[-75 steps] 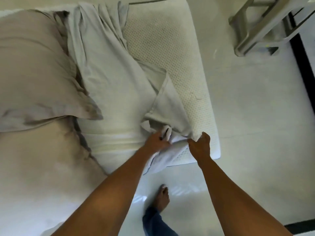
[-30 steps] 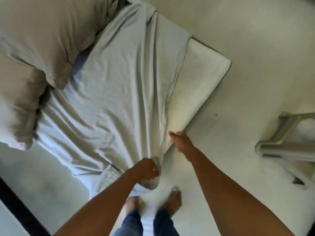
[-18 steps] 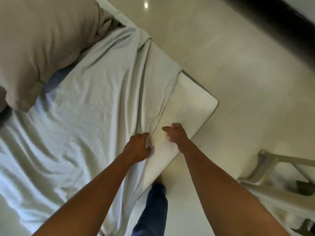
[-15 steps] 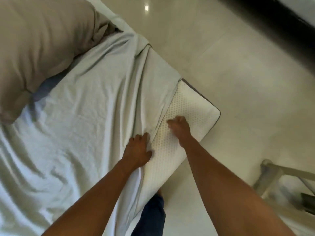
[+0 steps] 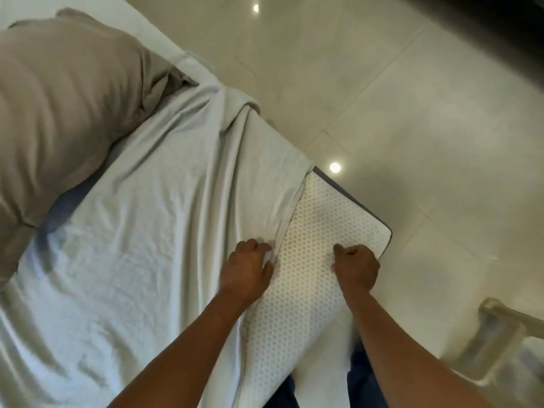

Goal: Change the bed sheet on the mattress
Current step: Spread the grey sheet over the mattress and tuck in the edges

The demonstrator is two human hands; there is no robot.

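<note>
A pale grey bed sheet (image 5: 164,231) lies wrinkled over most of the mattress. The mattress's bare corner (image 5: 321,219), white with a honeycomb pattern and a dark trim, shows at the right. My left hand (image 5: 247,267) sits at the sheet's hem, fingers curled into the cloth. My right hand (image 5: 356,267) is a closed fist pressed on the bare mattress close to its outer edge, with nothing visible in it. What its fingertips touch is hidden under the fist.
A beige pillow (image 5: 59,98) lies on the sheet at the upper left. Glossy tiled floor (image 5: 397,98) surrounds the mattress. A light metal frame (image 5: 500,334) stands on the floor at the lower right. My legs in blue trousers (image 5: 365,378) are beside the mattress edge.
I have stepped around the mattress corner. My left hand moved from the sheet's lower corner up to its hem on top, and my right hand slid outward across the bare mattress and closed into a fist.
</note>
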